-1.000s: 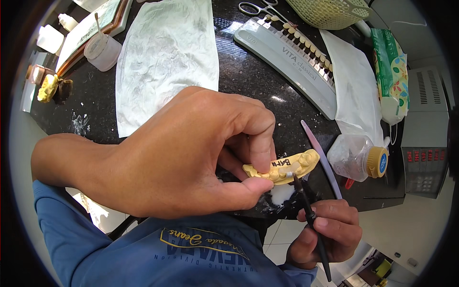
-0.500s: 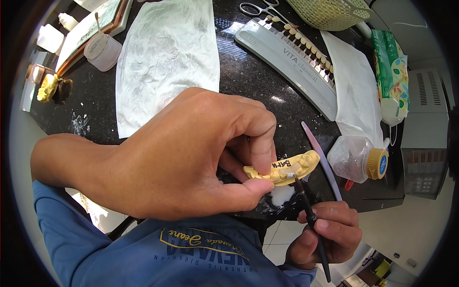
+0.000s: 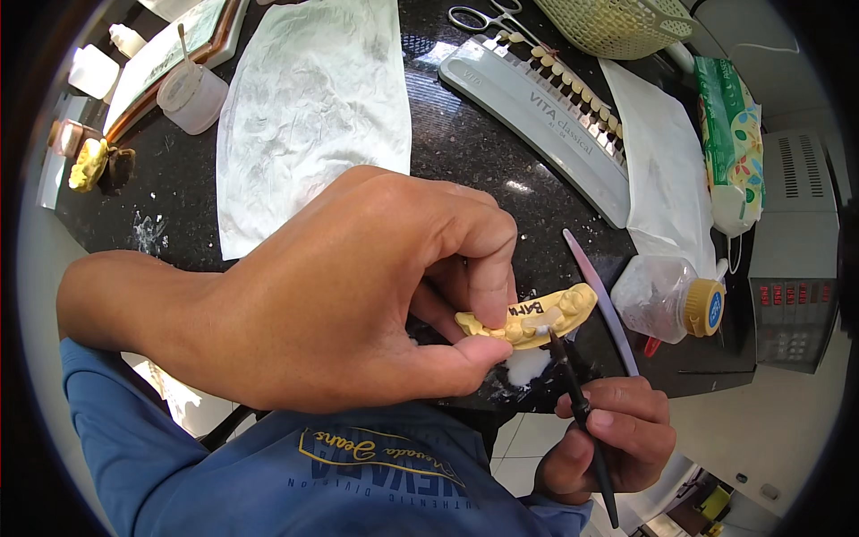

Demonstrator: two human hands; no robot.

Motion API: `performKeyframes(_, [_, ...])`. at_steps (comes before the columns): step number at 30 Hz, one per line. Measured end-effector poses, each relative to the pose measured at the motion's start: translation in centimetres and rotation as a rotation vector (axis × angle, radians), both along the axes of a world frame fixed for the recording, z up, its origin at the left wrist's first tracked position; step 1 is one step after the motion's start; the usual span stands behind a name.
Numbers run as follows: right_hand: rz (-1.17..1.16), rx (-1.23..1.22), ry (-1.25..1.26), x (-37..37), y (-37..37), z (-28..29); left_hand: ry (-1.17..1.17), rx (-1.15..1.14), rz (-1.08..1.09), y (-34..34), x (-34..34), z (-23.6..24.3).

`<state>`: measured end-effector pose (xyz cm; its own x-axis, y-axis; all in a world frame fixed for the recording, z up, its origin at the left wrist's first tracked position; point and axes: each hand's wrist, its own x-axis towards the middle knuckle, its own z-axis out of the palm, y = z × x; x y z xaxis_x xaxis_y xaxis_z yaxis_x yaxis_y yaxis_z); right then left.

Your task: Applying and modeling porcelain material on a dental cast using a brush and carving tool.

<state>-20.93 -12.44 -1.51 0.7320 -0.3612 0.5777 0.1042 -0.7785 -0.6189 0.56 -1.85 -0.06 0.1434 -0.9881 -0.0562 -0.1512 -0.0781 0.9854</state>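
Note:
My left hand [image 3: 376, 295] pinches a yellow dental cast [image 3: 568, 309] between thumb and fingers, holding it over the dark countertop. Handwriting marks the cast, and a pale translucent piece sits among its teeth. A slim black brush [image 3: 604, 483] is held in my right hand [image 3: 617, 430], its tip touching that pale piece from below. Beneath the cast is a white powdery patch [image 3: 526, 367]. A long pink-and-lilac tool [image 3: 601, 282] lies just right of the cast, beside a clear jar [image 3: 653, 295] with a yellow lid.
A white paper sheet [image 3: 313, 89] lies behind my left hand. Around the back are a shade guide [image 3: 528, 116], scissors [image 3: 474, 18], a mesh basket [image 3: 599, 22], a green tissue pack [image 3: 729, 125] and a small tub [image 3: 192, 98]. A grey appliance [image 3: 792, 242] stands at the right.
Very little differs: both hands keep their grips and places, and the brush tip stays at the pale piece on the cast, with at most a slight shift.

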Motion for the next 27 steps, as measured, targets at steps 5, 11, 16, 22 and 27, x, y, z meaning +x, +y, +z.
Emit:
performKeyframes(5, [-0.083,0.058,-0.116,0.0,0.9,-0.6,0.02,0.006,0.011,0.3,-0.2,0.1])
performKeyframes(11, [-0.267,0.132,-0.094,-1.4,1.0,-0.2,0.063,0.072,-0.022,0.2,-0.1,0.1])
performKeyframes(16, [-0.001,0.321,0.006,-3.5,-1.2,0.1,0.197,0.065,0.02,0.2,-0.3,0.2])
performKeyframes(22, [-0.046,0.404,-0.051,-2.9,-0.9,-0.3,0.117,0.082,0.037,0.0,-0.7,0.6])
performKeyframes(27, [-0.019,0.388,-0.035,-3.0,-1.2,-0.5,0.104,-0.015,0.203,-1.0,-1.7,1.2])
